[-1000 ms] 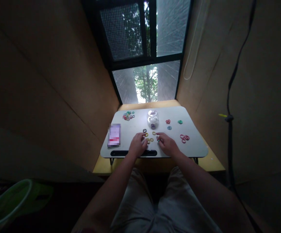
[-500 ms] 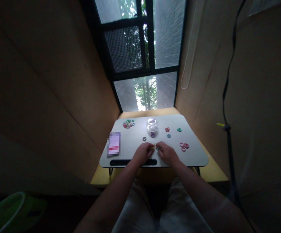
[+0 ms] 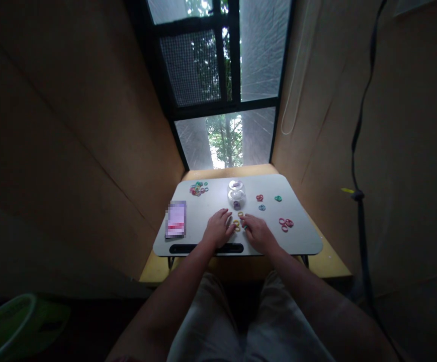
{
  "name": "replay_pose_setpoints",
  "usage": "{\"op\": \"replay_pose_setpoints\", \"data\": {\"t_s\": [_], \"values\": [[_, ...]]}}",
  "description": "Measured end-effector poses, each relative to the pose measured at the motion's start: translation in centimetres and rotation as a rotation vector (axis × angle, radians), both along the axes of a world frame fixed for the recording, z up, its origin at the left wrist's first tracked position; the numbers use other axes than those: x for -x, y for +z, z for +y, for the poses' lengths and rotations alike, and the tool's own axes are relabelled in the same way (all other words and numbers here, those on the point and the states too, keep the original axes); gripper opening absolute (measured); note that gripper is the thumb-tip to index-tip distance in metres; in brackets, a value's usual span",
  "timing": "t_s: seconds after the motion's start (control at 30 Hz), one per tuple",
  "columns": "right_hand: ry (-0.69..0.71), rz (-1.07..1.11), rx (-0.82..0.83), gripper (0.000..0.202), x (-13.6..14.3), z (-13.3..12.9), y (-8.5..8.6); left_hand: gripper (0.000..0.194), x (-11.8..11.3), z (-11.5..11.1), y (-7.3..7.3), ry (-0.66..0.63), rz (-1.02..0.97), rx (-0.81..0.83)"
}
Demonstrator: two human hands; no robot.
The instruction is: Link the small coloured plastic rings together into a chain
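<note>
Both hands rest low over the white lap table (image 3: 203,213). My left hand (image 3: 219,229) has its fingers apart, its fingertips beside several small yellow rings (image 3: 237,225). Across from it, my right hand (image 3: 255,232) is at the right side of these rings, with a small green thing (image 3: 245,227) at its thumb; whether its fingers grip this is too small to tell. One more yellow ring (image 3: 240,214) lies at the right hand's fingertips. Just beyond the hands stands a clear container (image 3: 236,193), with a purple ring bundle (image 3: 237,205) at its near side.
Mixed rings (image 3: 198,189) lie at the table's back left, above a phone (image 3: 176,219). To the right are red rings (image 3: 259,198), blue rings (image 3: 262,207), green rings (image 3: 278,198) and pink rings (image 3: 285,223). A dark cable (image 3: 355,136) hangs at the right.
My hands have moved apart and the left fingers have spread. Yellow rings now show on the table between them. The dark ring near the left hand is no longer visible. The view has shifted slightly.
</note>
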State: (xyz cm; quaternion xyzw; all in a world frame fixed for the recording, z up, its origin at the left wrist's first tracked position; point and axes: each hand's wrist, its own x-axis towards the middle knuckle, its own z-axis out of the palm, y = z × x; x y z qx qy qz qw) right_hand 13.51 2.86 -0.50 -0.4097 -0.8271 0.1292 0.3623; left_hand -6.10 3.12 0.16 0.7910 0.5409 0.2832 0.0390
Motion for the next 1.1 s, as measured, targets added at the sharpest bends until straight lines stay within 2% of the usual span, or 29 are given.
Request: {"op": "replay_pose_setpoints", "data": {"t_s": [0.2,0.4,0.6,0.7,0.93,1.1], "values": [[-0.07,0.108,0.025,0.019,-0.1,0.3,0.2,0.039,0.2,1.4,0.0,0.085,-0.022,-0.027],[-0.141,0.12,0.03,0.008,-0.1,0.4,0.2,0.025,0.4,0.5,0.5,0.037,-0.135,-0.108],[-0.132,0.121,0.007,0.01,-0.1,0.3,0.4,0.026,-1.4,-1.7,2.1,-0.199,-0.231,-0.063],[-0.088,0.105,-0.001,0.01,-0.1,0.2,0.5,0.024,-2.7,-1.8,2.8,-0.232,-0.204,0.016],[-0.095,0.112,0.015,0.018,-0.3,0.0,0.7,0.018,-3.2,-0.1,4.9,-0.215,-0.084,0.219],[-0.117,0.124,0.046,0.009,-0.2,0.0,0.7,0.015,-3.2,2.2,7.4,-0.203,0.014,0.248]]}}
